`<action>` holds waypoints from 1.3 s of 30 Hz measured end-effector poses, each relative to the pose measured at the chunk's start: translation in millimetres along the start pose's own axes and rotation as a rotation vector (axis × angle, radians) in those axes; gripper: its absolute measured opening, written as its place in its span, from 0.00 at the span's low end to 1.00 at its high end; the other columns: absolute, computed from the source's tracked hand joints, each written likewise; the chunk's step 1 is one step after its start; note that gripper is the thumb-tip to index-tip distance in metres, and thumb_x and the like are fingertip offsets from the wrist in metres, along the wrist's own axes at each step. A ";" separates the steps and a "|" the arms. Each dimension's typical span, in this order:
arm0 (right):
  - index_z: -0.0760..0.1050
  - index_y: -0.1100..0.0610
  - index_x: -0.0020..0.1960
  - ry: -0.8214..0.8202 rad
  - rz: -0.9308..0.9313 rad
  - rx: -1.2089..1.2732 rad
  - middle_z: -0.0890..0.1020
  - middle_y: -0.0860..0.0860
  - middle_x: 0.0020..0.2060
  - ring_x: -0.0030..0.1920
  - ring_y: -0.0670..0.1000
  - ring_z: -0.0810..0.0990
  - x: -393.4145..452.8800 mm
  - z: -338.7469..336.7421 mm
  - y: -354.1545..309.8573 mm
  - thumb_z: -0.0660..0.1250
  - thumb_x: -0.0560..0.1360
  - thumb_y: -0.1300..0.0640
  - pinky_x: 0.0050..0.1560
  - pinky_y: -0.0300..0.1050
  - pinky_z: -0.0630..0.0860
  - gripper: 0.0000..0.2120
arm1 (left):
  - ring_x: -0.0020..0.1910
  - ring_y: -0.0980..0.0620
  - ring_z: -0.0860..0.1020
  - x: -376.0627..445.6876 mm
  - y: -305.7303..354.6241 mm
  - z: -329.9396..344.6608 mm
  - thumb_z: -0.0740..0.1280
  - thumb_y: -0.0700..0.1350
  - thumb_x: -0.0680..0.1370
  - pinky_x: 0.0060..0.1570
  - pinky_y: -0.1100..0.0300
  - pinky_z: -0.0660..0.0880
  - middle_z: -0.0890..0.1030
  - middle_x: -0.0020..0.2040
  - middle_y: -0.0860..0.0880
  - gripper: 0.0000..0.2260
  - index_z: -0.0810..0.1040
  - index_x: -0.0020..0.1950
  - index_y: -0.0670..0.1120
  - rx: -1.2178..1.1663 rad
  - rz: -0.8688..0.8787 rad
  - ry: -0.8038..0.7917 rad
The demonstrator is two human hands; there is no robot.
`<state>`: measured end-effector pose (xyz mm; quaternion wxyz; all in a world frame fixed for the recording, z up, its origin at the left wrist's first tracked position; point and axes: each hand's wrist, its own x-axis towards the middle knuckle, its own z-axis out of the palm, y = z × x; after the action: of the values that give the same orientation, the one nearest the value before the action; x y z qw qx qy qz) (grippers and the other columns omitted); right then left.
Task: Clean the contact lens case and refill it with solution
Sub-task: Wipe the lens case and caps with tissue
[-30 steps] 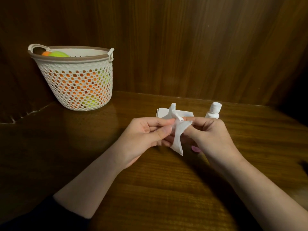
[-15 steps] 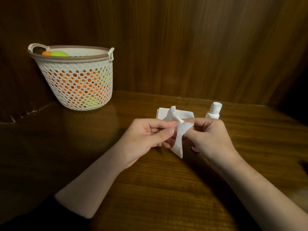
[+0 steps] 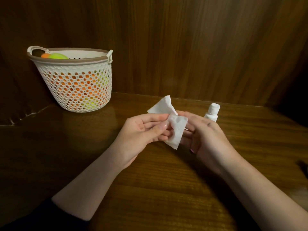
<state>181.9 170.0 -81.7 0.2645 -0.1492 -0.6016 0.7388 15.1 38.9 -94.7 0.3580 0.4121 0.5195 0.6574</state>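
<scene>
Unfolded now, the tissue (image 3: pixel 175 129) spreads between left hand (image 3: pixel 141 132) and right hand (image 3: pixel 205 137), both pinching it (case hidden), so wiping likely continues.

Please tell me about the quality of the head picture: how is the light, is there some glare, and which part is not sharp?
Head view: dim, warm light; the white tissue and bottle stand out brightest. A soft sheen lies on the table beside the basket. The right hand looks slightly blurred, the left hand sharper. Wide-angle bending curves the wall grain; corners fall dark.
</scene>
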 end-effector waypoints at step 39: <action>0.77 0.39 0.62 0.266 -0.409 -0.812 0.85 0.36 0.49 0.52 0.38 0.84 -8.1 13.5 6.8 0.65 0.85 0.44 0.44 0.31 0.79 0.07 | 0.51 0.49 0.88 -3.7 4.7 3.4 0.72 0.45 0.81 0.50 0.60 0.83 0.89 0.54 0.41 0.09 0.90 0.55 0.44 -0.074 -0.078 0.085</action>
<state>179.8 153.5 -86.0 0.3998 -0.2123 -0.8197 0.3509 19.5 35.9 -90.3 0.3759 0.3500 0.5250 0.6786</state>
